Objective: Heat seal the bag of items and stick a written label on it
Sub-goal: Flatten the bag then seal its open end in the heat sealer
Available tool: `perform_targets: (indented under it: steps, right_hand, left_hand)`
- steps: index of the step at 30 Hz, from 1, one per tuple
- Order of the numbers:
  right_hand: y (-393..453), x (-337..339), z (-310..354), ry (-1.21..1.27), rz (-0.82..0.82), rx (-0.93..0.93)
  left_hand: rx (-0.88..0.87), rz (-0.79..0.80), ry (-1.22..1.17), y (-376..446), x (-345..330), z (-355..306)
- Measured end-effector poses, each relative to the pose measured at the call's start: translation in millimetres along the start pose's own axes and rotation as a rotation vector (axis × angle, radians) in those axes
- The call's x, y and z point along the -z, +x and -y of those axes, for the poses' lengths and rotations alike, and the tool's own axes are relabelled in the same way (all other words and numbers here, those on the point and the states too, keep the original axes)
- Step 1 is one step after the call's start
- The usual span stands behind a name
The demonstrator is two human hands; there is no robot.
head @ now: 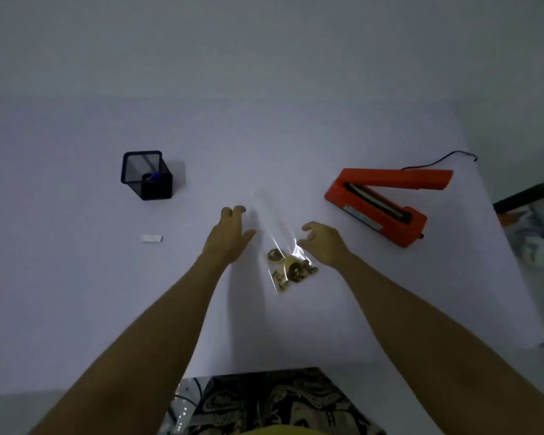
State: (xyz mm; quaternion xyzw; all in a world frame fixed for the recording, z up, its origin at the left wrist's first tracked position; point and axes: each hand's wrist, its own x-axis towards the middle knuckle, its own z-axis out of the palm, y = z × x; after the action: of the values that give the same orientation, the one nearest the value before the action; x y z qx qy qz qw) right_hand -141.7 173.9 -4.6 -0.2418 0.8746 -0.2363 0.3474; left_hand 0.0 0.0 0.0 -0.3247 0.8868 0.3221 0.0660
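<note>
A clear plastic bag (275,230) lies flat on the white table (76,293), with several small brown items (291,270) bunched at its near end. My left hand (228,237) hovers just left of the bag, fingers loosely extended, holding nothing. To the bag's right my right hand (322,243) hangs with fingers loosely curled, its thumb near the bag's edge; contact cannot be told. An orange heat sealer (380,205) sits at the right with its arm raised. A small white label (152,238) lies at the left.
A black mesh pen holder (146,175) with a blue pen stands at the back left. The sealer's black cord (443,158) runs toward the table's right edge. Clutter lies beyond that edge on the floor. Patterned fabric shows at the near table edge.
</note>
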Motion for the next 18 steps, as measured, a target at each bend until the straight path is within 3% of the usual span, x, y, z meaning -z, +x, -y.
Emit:
perform_targets:
  steps: [11, 15, 18]
  right_hand:
    - [-7, -21, -27, 0.25, 0.023, -0.078]
    - [-7, -24, -23, 0.001, -0.18, 0.13]
    - [-5, -34, -12, -0.132, -0.196, 0.369]
  left_hand:
    - [-0.073, 0.001, -0.091, 25, -27, 4]
    - [-0.304, -0.132, 0.136, 14, -32, 8]
    - [-0.519, -0.137, 0.244, 0, -47, 10]
